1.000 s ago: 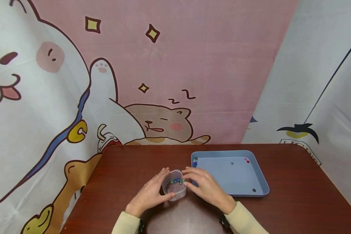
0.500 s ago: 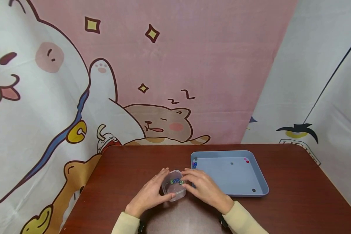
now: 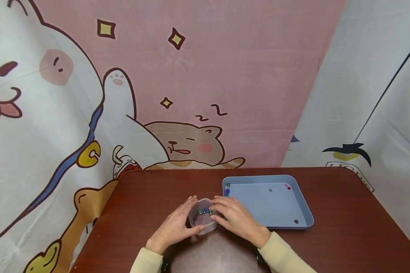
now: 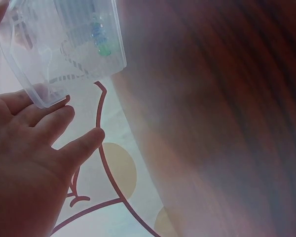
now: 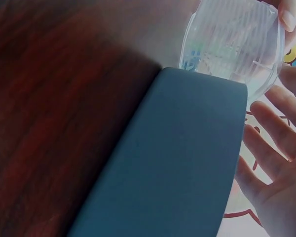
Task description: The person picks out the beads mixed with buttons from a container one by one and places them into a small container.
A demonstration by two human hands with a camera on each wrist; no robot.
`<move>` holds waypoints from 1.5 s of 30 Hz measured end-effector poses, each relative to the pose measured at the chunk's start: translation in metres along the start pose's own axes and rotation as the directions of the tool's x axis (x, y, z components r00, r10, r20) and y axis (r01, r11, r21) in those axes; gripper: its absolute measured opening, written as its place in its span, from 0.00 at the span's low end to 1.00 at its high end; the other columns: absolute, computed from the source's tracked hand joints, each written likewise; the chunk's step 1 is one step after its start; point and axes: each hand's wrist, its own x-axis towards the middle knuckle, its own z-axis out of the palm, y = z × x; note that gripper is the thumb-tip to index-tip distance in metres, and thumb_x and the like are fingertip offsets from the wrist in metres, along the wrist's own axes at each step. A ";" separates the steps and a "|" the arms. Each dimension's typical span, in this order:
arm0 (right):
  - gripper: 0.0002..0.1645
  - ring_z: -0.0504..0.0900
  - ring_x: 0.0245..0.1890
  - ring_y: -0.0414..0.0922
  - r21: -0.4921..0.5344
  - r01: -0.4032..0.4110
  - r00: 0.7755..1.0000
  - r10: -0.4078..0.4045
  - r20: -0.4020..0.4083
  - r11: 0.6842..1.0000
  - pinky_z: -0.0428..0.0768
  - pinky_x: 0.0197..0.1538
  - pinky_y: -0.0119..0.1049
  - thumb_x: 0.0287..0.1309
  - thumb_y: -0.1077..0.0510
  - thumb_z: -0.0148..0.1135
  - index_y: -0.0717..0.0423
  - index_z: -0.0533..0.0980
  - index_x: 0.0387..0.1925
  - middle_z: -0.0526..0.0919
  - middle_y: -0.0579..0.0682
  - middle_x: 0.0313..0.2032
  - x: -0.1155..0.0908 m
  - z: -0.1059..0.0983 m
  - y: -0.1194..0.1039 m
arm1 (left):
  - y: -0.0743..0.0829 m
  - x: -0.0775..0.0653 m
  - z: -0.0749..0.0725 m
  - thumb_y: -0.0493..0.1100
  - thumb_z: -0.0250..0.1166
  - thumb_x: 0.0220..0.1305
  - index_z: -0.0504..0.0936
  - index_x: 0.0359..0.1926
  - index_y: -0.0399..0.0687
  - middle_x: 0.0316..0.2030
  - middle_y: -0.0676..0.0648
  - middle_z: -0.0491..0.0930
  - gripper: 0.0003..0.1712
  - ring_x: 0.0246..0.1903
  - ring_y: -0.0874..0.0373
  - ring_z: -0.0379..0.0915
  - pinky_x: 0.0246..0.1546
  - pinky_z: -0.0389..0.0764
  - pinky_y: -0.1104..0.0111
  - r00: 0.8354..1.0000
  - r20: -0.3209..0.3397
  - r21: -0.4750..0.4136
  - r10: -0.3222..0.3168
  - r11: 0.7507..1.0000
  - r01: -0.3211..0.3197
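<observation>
A small clear plastic container (image 3: pixel 205 226) stands on the table in front of me, with several green and blue marbles (image 3: pixel 205 211) inside. My left hand (image 3: pixel 175 223) grips its left side, the thumb along the near rim and the fingers at the far left. Over the right rim reaches my right hand (image 3: pixel 237 218), its fingers loosely bent and the thumb beside the rightmost visible marble; no firm grip shows. In the left wrist view the container (image 4: pixel 84 64) hides some fingertips. Marbles show only faintly through the container's wall (image 5: pixel 232 44) in the right wrist view.
A blue tray (image 3: pixel 270 206) lies just right of the container, partly behind my right hand. Several marbles (image 3: pixel 227 192) sit at its left edge, and other small round pieces lie scattered in it. A patterned cloth (image 3: pixel 253 94) hangs behind the brown table (image 3: pixel 348 220).
My right hand has shifted slightly left over the container's rim, and its fingers now cover a green marble at the right end. The left hand and the container keep their place.
</observation>
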 end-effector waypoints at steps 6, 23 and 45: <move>0.19 0.81 0.61 0.55 0.027 0.007 1.000 -0.006 -0.023 1.000 0.79 0.59 0.56 0.61 0.53 0.75 0.54 0.86 0.52 0.86 0.52 0.56 0.000 -0.006 0.002 | 0.000 0.000 0.000 0.75 0.65 0.61 0.63 0.79 0.48 0.79 0.46 0.58 0.56 0.77 0.48 0.54 0.65 0.71 0.42 1.000 0.002 0.001 -0.002 1.000 0.002; 0.38 0.68 0.73 0.57 0.086 -0.096 0.990 0.086 0.111 0.992 0.71 0.66 0.62 0.60 0.49 0.76 0.54 0.76 0.69 0.73 0.52 0.71 -0.003 -0.066 0.030 | -0.001 0.002 0.000 0.70 0.70 0.60 0.66 0.77 0.45 0.78 0.44 0.62 0.54 0.76 0.45 0.57 0.65 0.71 0.42 0.999 -0.033 -0.003 0.016 1.000 -0.016; 0.33 0.68 0.73 0.58 -0.023 -0.176 0.938 0.175 0.298 0.984 0.70 0.67 0.63 0.64 0.50 0.73 0.54 0.77 0.67 0.75 0.54 0.70 0.014 -0.073 0.076 | 0.003 0.001 0.000 0.71 0.70 0.59 0.65 0.78 0.48 0.79 0.47 0.60 0.55 0.77 0.47 0.56 0.66 0.70 0.41 1.000 -0.008 -0.004 -0.022 1.000 0.022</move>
